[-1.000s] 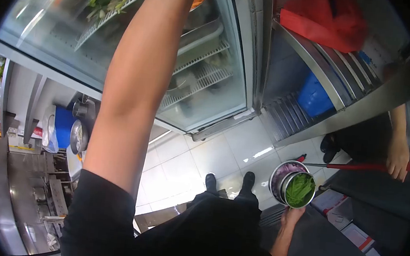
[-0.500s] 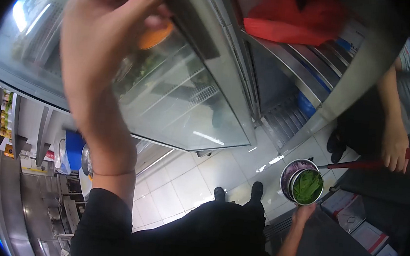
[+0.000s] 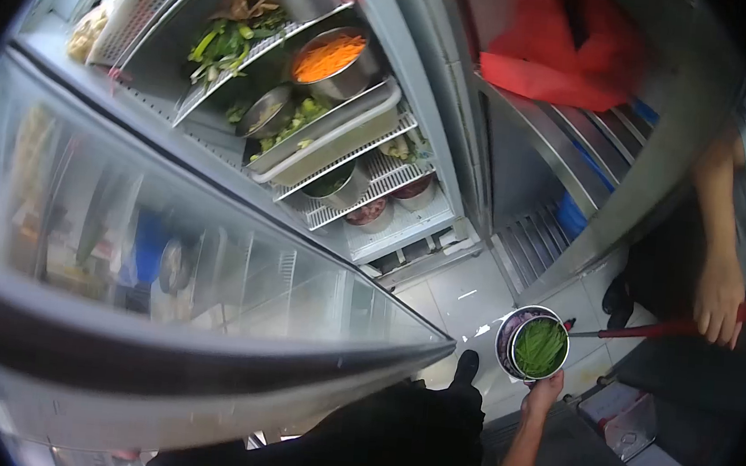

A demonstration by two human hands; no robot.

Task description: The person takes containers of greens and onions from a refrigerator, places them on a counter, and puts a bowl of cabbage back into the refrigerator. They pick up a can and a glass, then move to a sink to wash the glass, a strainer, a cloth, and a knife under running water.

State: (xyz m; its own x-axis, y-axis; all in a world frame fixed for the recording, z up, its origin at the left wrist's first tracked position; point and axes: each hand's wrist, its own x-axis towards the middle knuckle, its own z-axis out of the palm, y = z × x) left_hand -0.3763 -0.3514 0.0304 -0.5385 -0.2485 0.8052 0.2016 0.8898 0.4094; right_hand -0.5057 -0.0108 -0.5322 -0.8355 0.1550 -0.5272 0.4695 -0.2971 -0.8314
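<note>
My right hand grips a metal bowl from below, low and to the right of my body. It contains something purple, and a smaller metal bowl of cut green leaves sits nested in it. To my left, the glass door of an upright fridge stands swung wide open towards me. My left hand is out of sight, and the door covers that side.
Fridge shelves hold a pot of shredded carrot, leafy greens, a plastic tray and meat bowls. A red bag lies on a steel rack. At right, another person's hand holds a red handle.
The fridge door has swung open towards me, uncovering the shelves. My left hand, raised at the door before, has dropped out of view. The nested bowls have shifted slightly left.
</note>
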